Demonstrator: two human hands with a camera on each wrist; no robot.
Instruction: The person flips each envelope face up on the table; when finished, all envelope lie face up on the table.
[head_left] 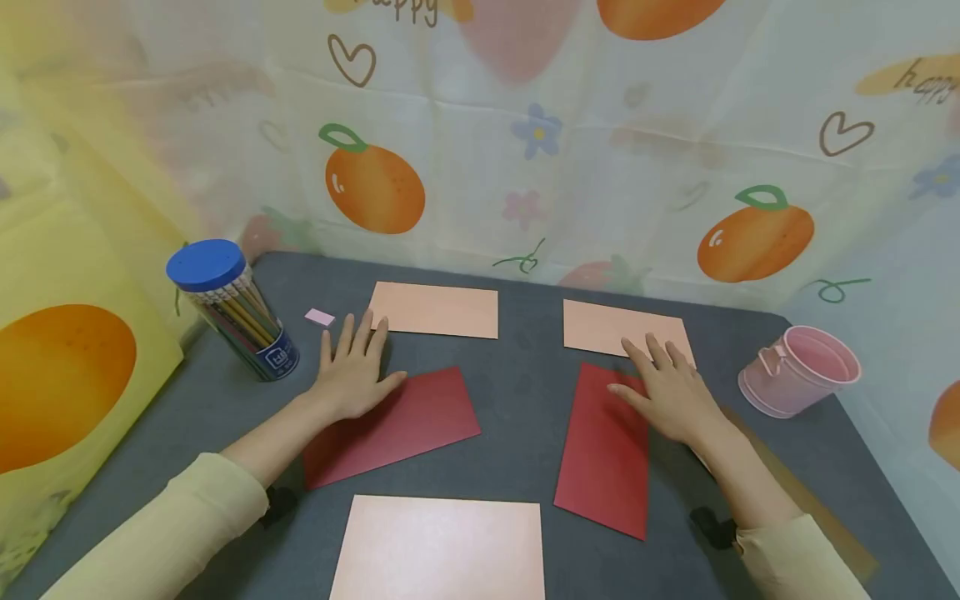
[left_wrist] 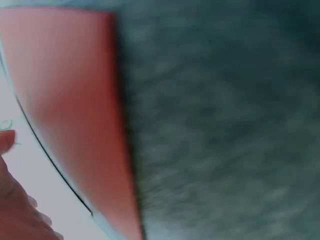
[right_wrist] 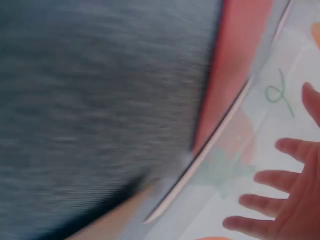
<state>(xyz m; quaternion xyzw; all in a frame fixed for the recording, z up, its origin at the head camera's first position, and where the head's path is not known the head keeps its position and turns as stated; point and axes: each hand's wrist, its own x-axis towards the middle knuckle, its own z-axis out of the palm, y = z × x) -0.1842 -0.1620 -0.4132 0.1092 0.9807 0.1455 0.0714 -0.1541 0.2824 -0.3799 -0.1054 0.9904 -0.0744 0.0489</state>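
Note:
My left hand (head_left: 351,375) is spread, fingers straight, above the far left part of a red sheet (head_left: 427,417); its fingertips come close to the near-left corner of a peach card (head_left: 442,310). Over the right edge of a second red sheet (head_left: 603,467) is my right hand (head_left: 673,400), also spread, its fingertips overlapping a second peach card (head_left: 607,323) in the head view. Neither hand holds anything. In the right wrist view the fingers (right_wrist: 275,181) stand apart from one another. The left wrist view catches only part of the left hand (left_wrist: 20,205).
A larger peach sheet (head_left: 442,550) lies at the front. Left stands a clear tub of pencils (head_left: 247,321) with a blue lid, near a small pink piece (head_left: 320,317). A pink cup (head_left: 787,379) stands right. A brown strip (head_left: 810,504) lies partly under my right forearm.

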